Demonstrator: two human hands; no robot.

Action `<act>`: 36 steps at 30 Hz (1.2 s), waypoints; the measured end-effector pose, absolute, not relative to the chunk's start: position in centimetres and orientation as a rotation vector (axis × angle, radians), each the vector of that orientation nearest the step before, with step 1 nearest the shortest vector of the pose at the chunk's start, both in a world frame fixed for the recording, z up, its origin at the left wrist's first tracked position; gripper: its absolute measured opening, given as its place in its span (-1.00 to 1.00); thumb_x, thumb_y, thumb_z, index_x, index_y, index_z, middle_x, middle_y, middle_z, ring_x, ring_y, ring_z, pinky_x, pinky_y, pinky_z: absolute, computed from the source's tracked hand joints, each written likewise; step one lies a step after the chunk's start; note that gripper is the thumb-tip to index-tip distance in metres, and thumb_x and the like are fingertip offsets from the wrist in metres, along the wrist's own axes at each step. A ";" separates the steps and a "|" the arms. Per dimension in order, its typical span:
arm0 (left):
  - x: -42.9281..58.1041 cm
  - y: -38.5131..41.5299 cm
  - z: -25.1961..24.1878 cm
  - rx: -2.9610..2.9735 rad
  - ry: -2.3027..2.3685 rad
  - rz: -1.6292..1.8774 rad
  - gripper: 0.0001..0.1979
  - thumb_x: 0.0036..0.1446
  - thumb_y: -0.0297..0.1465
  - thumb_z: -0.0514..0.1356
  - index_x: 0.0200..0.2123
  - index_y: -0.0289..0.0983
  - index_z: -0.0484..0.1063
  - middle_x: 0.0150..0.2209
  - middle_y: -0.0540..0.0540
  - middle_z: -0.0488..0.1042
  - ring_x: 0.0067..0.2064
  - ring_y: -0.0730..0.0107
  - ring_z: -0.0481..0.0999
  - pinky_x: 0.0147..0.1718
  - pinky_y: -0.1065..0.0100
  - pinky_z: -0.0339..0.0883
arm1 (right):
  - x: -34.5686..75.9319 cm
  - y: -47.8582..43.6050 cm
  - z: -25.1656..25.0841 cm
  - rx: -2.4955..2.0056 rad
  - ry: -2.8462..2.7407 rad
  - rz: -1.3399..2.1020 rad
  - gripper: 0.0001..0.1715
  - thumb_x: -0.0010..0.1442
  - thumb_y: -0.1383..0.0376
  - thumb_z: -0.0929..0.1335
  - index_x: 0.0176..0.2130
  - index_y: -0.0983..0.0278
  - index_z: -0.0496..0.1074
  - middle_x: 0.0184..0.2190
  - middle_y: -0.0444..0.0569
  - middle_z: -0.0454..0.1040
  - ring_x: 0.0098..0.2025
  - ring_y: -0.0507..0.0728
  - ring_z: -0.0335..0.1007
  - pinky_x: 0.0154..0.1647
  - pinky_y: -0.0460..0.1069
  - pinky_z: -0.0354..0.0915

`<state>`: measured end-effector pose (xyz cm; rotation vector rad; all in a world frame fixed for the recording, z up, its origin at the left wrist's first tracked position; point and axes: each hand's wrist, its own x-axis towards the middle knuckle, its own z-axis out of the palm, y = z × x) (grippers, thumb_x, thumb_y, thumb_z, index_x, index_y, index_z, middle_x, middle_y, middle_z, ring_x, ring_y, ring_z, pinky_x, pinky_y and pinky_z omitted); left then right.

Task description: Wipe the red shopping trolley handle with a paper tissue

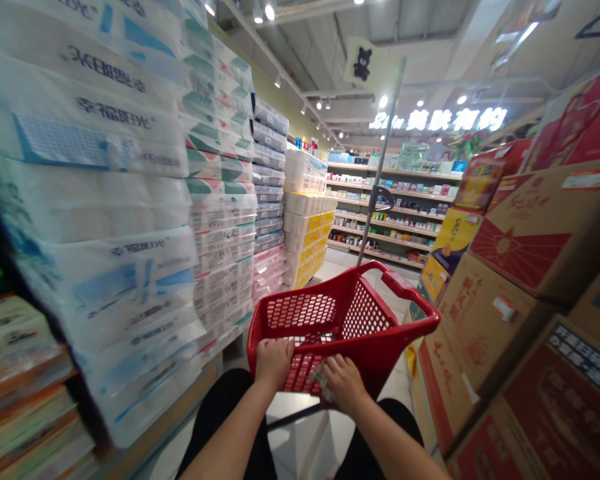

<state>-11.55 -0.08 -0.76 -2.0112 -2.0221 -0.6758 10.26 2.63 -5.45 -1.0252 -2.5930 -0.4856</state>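
A red plastic shopping basket cart (380, 320) stands in a shop aisle right in front of me. My left hand (273, 363) is closed over the basket's near rim at its left side. My right hand (347, 383) grips the same rim further right, with a small crumpled grey thing (321, 378) pressed under its fingers against the mesh wall. The basket looks empty inside. A thin metal pole (380, 173) rises from its far side and carries a flag with a bear figure (363, 65).
Tall stacks of wrapped tissue packs (130, 200) line the left of the aisle. Stacked cardboard boxes (530, 267) crowd the right. Shelves of goods (400, 213) stand across the far end. The pale tiled floor (330, 270) runs between them.
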 end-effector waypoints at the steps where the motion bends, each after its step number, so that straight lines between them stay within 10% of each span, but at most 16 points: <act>1: -11.6 -0.1 -0.7 -2.013 -2.026 -0.674 -0.58 0.32 -0.36 -0.16 -0.23 -0.23 0.51 -0.31 -0.11 0.55 -0.23 0.22 0.46 -0.14 0.14 0.06 | 10.3 2.7 -5.4 -1.065 -2.621 -0.458 -0.76 0.13 0.27 0.37 -0.15 0.27 0.45 -0.11 0.05 0.47 -0.11 0.22 0.34 -0.10 0.08 0.24; 36: -11.9 0.0 -0.4 -2.047 -2.002 -0.610 -0.63 0.30 -0.39 -0.13 -0.22 -0.23 0.49 -0.30 -0.09 0.54 -0.23 0.24 0.45 -0.13 0.14 0.07 | 11.8 2.8 -4.7 -1.194 -2.389 -0.402 -0.76 0.09 0.42 0.31 -0.21 0.22 0.47 -0.24 -0.01 0.46 -0.21 0.15 0.33 -0.15 0.00 0.19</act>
